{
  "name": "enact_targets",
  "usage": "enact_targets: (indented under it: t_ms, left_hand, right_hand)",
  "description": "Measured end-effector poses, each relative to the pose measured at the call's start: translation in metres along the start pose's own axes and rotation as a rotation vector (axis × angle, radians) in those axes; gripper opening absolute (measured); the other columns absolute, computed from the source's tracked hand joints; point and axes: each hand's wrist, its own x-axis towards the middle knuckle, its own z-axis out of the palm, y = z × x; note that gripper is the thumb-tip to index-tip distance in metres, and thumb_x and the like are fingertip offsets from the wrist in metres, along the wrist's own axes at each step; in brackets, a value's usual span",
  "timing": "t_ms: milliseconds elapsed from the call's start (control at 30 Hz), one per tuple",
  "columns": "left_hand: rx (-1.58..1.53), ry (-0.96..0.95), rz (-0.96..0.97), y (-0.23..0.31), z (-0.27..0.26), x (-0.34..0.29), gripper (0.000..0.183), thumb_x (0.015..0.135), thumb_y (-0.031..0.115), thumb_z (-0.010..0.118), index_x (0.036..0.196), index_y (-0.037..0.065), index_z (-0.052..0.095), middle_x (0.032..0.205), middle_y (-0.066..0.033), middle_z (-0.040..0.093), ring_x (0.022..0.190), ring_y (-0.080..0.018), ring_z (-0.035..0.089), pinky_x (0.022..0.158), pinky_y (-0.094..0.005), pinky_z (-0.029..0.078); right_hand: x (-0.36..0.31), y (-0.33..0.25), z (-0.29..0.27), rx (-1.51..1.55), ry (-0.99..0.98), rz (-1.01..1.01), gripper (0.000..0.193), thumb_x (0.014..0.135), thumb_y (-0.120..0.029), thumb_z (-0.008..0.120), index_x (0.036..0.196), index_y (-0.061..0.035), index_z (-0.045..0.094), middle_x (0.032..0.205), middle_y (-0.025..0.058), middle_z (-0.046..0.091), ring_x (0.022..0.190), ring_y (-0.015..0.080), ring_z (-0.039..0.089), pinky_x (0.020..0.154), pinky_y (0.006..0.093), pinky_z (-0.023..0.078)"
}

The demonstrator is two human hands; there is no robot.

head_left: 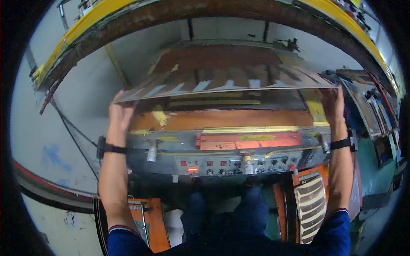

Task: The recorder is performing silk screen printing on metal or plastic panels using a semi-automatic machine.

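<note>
Both arms reach forward, holding a wide, thin, glossy sheet [226, 86] above the machine's printing bed. Its near edge is raised and carries a row of brown and pale shapes, smeared by motion. My left hand [121, 112] is closed on the near left corner, its fingers partly hidden behind the sheet. At the near right corner, my right hand [335, 104] grips the same sheet from the side. Below it lies the orange-brown bed [222, 120], edged with yellow tape. How far the sheet's far edge stands above the bed I cannot tell.
A control panel [230, 165] with knobs and red switches runs along the machine's front. Overhead arches a yellow-edged frame [205, 9]. A stack of brown-and-cream patterned sheets [311, 209] lies low at right; an orange board [156, 224] is low at left. Several panels [363, 102] lean at far right.
</note>
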Motion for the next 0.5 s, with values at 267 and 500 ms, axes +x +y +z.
enact_targets:
  t_ms: [267, 500]
  left_hand:
    - [0.749, -0.17, -0.094, -0.064, 0.004, 0.077, 0.031, 0.09, 0.003, 0.05, 0.12, -0.002, 0.056, 0.109, -0.0097, 0.062, 0.096, -0.0183, 0.058, 0.086, -0.0301, 0.047]
    - [1.053, -0.304, -0.085, -0.094, 0.014, 0.071, 0.038, 0.086, -0.002, 0.053, 0.125, -0.001, 0.054, 0.103, -0.0091, 0.063, 0.091, -0.0144, 0.058, 0.079, -0.0279, 0.047]
  right_hand:
    - [0.119, 0.006, -0.133, -1.183, -0.077, 0.054, 0.035, 0.092, -0.029, 0.055, 0.119, -0.0065, 0.061, 0.116, 0.0083, 0.063, 0.104, 0.0216, 0.059, 0.089, 0.0337, 0.046]
    - [0.148, 0.025, -0.145, -1.562, -0.247, -0.134, 0.043, 0.089, -0.03, 0.06, 0.122, -0.0042, 0.06, 0.12, 0.0116, 0.063, 0.108, 0.0226, 0.059, 0.093, 0.0346, 0.046]
